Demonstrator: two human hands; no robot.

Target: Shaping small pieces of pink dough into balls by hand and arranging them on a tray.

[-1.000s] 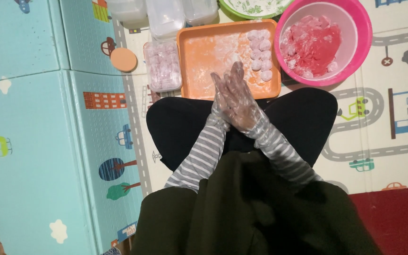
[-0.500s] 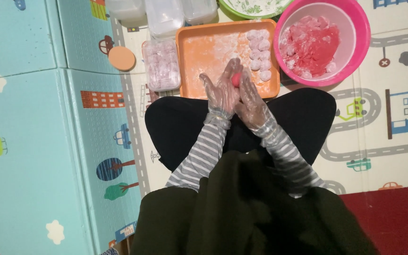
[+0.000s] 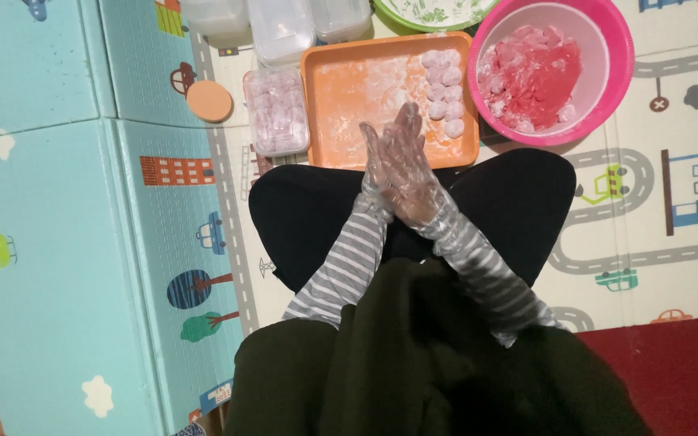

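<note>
My two hands, in clear plastic gloves, are pressed palm to palm above my lap, fingers pointing at the orange tray (image 3: 349,89). My right hand (image 3: 414,173) lies over my left hand (image 3: 372,157). A piece of pink dough is held between the palms and is hidden at this moment. The tray is dusted with flour and carries several pale pink dough balls (image 3: 446,93) along its right side. Just right of it, a pink bowl (image 3: 611,56) holds red-pink dough (image 3: 539,73).
A clear plastic box of pale balls (image 3: 278,109) stands left of the tray, with an orange round lid (image 3: 209,101) beside it. More clear containers (image 3: 284,28) and a green-rimmed bowl (image 3: 430,12) lie beyond. A patterned play mat covers the floor; a red rug (image 3: 680,371) is bottom right.
My palms have slid over each other: half a second ago they were parted enough to show pink dough between them, and now they cover it with the fingers stretched forward.
</note>
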